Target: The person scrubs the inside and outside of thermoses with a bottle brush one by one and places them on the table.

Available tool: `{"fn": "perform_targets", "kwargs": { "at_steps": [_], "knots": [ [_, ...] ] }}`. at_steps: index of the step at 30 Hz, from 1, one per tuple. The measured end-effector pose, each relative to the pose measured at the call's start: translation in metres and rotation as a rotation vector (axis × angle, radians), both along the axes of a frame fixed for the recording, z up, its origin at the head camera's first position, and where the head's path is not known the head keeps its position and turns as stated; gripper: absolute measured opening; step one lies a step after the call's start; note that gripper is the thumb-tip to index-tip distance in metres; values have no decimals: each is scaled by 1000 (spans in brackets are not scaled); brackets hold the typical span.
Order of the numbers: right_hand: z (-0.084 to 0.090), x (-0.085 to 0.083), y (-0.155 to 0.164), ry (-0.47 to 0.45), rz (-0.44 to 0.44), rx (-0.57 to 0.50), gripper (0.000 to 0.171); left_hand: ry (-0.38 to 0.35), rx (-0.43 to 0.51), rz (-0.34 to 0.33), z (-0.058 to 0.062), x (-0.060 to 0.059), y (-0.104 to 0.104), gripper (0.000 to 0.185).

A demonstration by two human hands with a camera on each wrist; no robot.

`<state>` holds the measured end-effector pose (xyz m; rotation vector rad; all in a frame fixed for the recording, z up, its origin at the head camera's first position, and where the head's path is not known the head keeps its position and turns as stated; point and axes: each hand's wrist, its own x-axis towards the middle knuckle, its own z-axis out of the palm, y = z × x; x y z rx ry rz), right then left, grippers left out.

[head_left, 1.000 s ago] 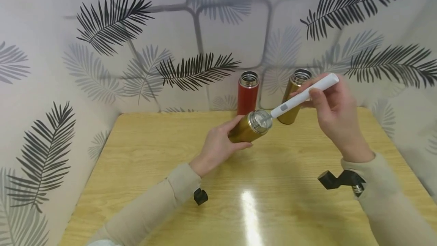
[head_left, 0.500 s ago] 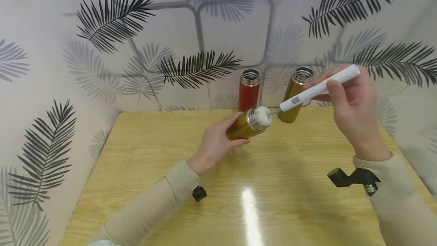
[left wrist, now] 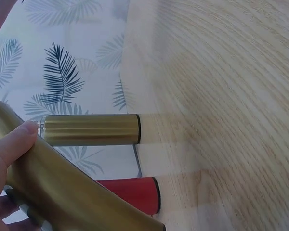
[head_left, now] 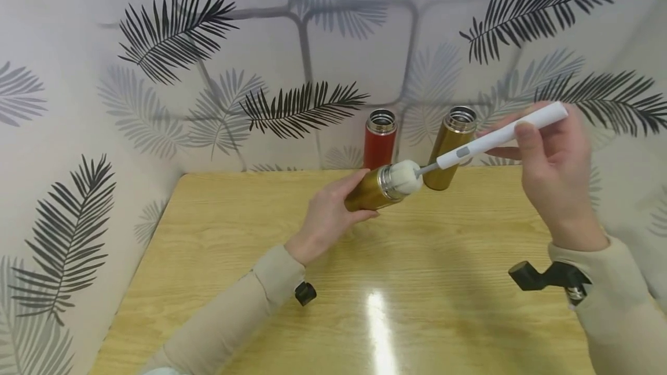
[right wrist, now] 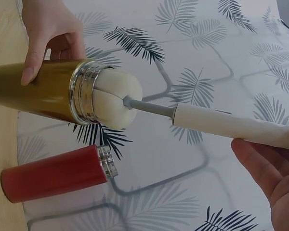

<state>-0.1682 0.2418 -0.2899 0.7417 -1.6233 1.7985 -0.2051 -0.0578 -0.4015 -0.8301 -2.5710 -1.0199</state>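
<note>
My left hand (head_left: 327,216) grips a gold thermos bottle (head_left: 365,191) that is tilted, its open steel mouth toward the right. In my right hand (head_left: 554,166) is the white handle of a bottle brush (right wrist: 221,126), held between thumb and fingers. The brush's cream sponge head (right wrist: 116,98) bulges out of the bottle's mouth, its inner part hidden inside the neck. A grey rod joins sponge and handle. In the left wrist view the gold bottle's body (left wrist: 62,187) slants across the lower left, with my left thumb on it.
A red thermos (head_left: 379,146) without a lid stands at the back of the wooden table (head_left: 250,230), right behind the held bottle. Another lidless gold thermos (head_left: 443,155) stands to its right. A leaf-patterned wall covering (head_left: 333,51) rises behind them.
My right hand has drawn back to the right with the brush, and the sponge head has come out from inside the bottle to its mouth. My left hand has barely moved.
</note>
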Motion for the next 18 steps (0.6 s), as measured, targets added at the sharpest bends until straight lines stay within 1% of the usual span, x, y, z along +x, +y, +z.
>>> {"fn": "perform_targets", "kwargs": {
  "at_steps": [5,11,15,18],
  "knots": [
    [-1,0,2,-11,-52,-11,13,2,-23,-13,0,-3,2,76],
    [-2,-3,4,-30,-119,-33,10,17,-45,9,0,-6,2,81],
    [-3,-6,4,-56,-114,-72,11,33,-65,31,0,-9,0,80],
    [-5,-6,4,-87,-134,-68,11,21,-68,30,-1,-9,-2,78]
  ]
}}
